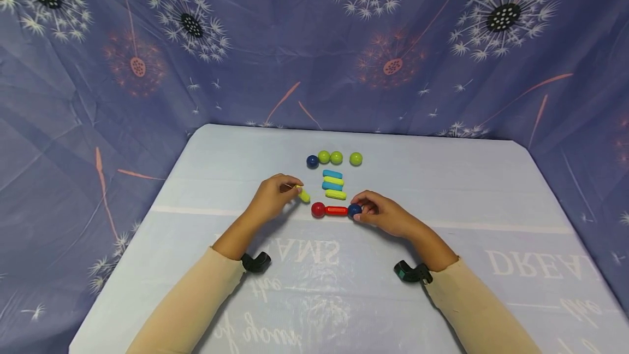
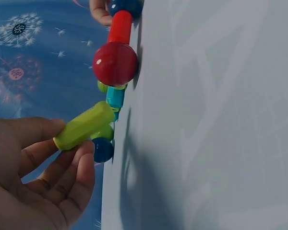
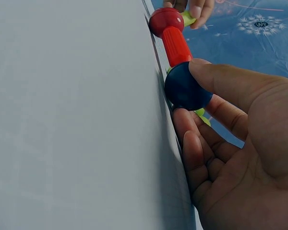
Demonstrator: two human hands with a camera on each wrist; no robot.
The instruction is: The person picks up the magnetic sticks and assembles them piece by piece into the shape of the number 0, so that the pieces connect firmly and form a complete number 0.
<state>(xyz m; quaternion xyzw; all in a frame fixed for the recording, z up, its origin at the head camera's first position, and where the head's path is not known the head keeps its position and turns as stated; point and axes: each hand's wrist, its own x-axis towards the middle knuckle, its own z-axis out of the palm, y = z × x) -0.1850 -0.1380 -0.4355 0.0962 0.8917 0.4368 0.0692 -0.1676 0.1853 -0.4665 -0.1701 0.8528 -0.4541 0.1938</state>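
Pinches a yellow stick between thumb and fingers of the left grip, raised above the surface, near the red ball yet apart from it. Grasps a dark blue ball in the right grip, with a red stick running from it to the red ball, all three in line. Has two light blue sticks and two further yellow sticks just beyond, lying in alternation, then three green balls and another dark blue ball in a row behind.
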